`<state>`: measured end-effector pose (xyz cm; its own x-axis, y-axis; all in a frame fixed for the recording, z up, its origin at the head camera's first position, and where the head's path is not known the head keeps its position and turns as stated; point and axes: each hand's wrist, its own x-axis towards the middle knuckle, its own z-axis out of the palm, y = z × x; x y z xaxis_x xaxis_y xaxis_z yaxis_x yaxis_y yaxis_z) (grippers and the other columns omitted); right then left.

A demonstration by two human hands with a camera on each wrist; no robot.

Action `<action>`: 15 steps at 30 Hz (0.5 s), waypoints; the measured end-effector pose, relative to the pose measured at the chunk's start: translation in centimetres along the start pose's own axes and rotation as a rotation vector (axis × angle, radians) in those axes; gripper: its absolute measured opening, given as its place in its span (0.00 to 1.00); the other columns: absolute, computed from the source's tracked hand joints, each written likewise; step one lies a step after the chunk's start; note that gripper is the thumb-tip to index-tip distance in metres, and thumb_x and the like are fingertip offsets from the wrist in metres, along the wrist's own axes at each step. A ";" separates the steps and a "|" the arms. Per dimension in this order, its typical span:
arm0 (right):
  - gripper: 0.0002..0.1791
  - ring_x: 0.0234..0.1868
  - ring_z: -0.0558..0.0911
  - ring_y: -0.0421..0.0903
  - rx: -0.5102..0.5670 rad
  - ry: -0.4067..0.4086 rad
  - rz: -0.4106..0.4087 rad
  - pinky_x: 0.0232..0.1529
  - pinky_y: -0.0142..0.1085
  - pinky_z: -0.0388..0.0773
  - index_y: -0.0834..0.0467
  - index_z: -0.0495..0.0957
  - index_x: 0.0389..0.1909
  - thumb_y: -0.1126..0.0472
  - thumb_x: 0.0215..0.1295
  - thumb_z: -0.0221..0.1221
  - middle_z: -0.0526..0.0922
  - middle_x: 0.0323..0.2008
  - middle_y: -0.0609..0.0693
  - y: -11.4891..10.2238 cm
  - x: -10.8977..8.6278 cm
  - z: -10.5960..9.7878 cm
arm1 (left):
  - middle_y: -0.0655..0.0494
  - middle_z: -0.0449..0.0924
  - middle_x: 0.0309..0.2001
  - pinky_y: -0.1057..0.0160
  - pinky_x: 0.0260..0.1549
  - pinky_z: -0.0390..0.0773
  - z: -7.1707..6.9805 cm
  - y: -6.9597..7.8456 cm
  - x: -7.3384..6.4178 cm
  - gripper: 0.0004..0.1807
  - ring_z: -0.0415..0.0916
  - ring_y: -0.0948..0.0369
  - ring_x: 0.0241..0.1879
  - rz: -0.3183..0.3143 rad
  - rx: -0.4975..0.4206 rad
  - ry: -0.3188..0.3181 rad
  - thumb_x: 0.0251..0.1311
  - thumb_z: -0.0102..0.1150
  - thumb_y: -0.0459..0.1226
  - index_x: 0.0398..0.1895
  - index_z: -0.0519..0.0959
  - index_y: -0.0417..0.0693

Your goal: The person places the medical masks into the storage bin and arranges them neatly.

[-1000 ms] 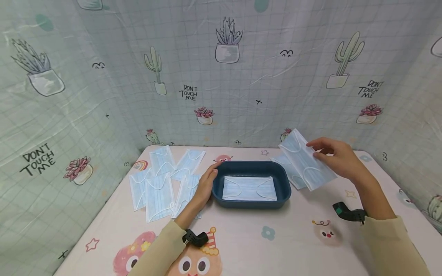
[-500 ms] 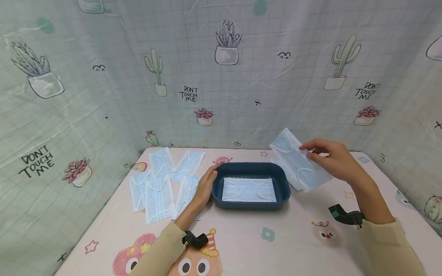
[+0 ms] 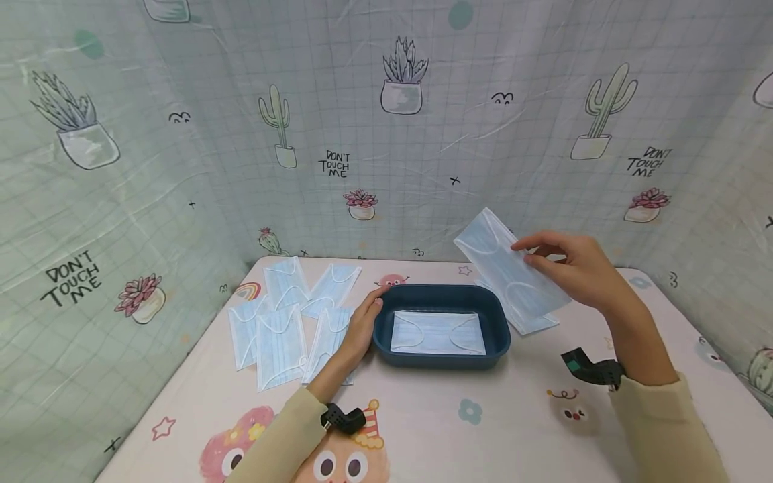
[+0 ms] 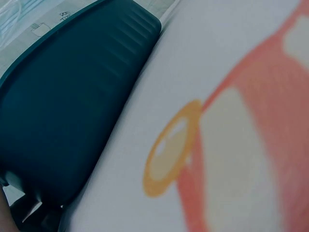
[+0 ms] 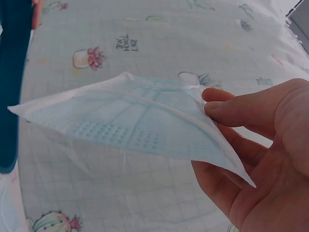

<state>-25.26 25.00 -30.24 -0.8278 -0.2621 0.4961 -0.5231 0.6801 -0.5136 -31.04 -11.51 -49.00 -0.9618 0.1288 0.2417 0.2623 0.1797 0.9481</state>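
My right hand (image 3: 570, 268) pinches a light blue face mask (image 3: 504, 265) by its edge between thumb and fingers. That mask is raised and tilted to the right of a dark blue plastic tray (image 3: 443, 362), and in the right wrist view the mask (image 5: 116, 116) spreads out from the fingertips. Another mask (image 3: 531, 325) lies on the table, partly hidden behind the held one. Inside the tray a mask (image 3: 437, 333) lies flat, its ear loops on top. My left hand (image 3: 360, 325) rests against the tray's left side, fingers fairly straight, fingertips at the rim.
Several more masks (image 3: 280, 345) lie spread and overlapping on the left of the table, close to my left forearm. The table (image 3: 423, 429) has a printed cover. A patterned cloth (image 3: 398, 168) hangs behind and at both sides.
My right hand has carried the mask leftward, toward the tray's right end, and slightly higher. The left hand and the tray have stayed where they were.
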 end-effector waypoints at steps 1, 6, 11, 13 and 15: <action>0.13 0.42 0.85 0.47 0.013 0.002 -0.006 0.33 0.24 0.80 0.55 0.86 0.53 0.68 0.70 0.62 0.88 0.51 0.58 -0.3 0.1 0.1 | 0.53 0.67 0.77 0.43 0.81 0.49 0.0 0.0 0.0 0.25 0.55 0.51 0.81 0.001 -0.003 0.001 0.83 0.38 0.45 0.76 0.69 0.51; 0.13 0.41 0.85 0.51 0.071 0.007 -0.055 0.32 0.26 0.83 0.56 0.86 0.52 0.67 0.71 0.62 0.87 0.52 0.61 -1.7 1.0 0.8 | 0.53 0.68 0.77 0.44 0.81 0.49 -0.1 -0.1 -0.1 0.25 0.56 0.51 0.81 0.001 -0.002 0.005 0.82 0.39 0.44 0.75 0.70 0.51; 0.13 0.38 0.83 0.36 0.140 0.009 -0.086 0.32 0.27 0.83 0.57 0.87 0.52 0.68 0.70 0.62 0.88 0.50 0.60 -2.8 1.6 1.6 | 0.54 0.69 0.76 0.44 0.81 0.52 -0.1 0.1 -0.1 0.24 0.58 0.52 0.80 0.006 0.017 0.002 0.82 0.39 0.45 0.75 0.70 0.52; 0.13 0.38 0.83 0.34 0.158 0.007 -0.095 0.33 0.27 0.84 0.57 0.87 0.52 0.69 0.70 0.62 0.88 0.50 0.60 -3.1 1.9 2.0 | 0.54 0.69 0.76 0.44 0.81 0.52 -0.2 0.1 -0.2 0.24 0.58 0.51 0.80 0.006 0.020 0.001 0.82 0.39 0.45 0.75 0.70 0.52; 0.13 0.38 0.84 0.36 0.169 0.004 -0.109 0.34 0.28 0.85 0.58 0.87 0.51 0.69 0.70 0.62 0.88 0.49 0.59 -3.2 2.1 2.6 | 0.53 0.68 0.76 0.43 0.81 0.52 -0.2 0.1 -0.2 0.25 0.58 0.51 0.80 0.005 0.017 -0.001 0.82 0.39 0.45 0.76 0.70 0.52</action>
<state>-25.87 20.51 -29.33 -0.7641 -0.3248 0.5574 -0.6361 0.5236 -0.5667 -30.82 -11.69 -48.87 -0.9604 0.1308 0.2461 0.2683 0.1952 0.9434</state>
